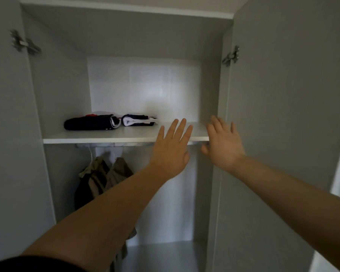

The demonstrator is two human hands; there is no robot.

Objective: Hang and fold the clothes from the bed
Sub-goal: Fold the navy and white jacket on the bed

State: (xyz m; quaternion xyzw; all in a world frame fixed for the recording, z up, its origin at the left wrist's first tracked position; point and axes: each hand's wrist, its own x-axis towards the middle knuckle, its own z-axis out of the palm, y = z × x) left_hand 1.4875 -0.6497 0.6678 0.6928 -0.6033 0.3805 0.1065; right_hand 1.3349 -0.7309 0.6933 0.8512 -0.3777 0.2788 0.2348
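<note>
Left hand and right hand, empty with fingers spread, hover at the white wardrobe shelf right of the folded dark navy clothes; stowing looks done, so next fetch another garment.

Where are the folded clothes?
In the head view, the folded clothes sit on the left part of the wardrobe shelf, above the hanging clothes and left of the left hand.

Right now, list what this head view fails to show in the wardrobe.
Hanging clothes: lower parts hidden by the left forearm; head view too dim to count them.
Folded piles: too dark to tell the garments apart.
Shelf front edge: right stretch covered by the left hand.
</note>
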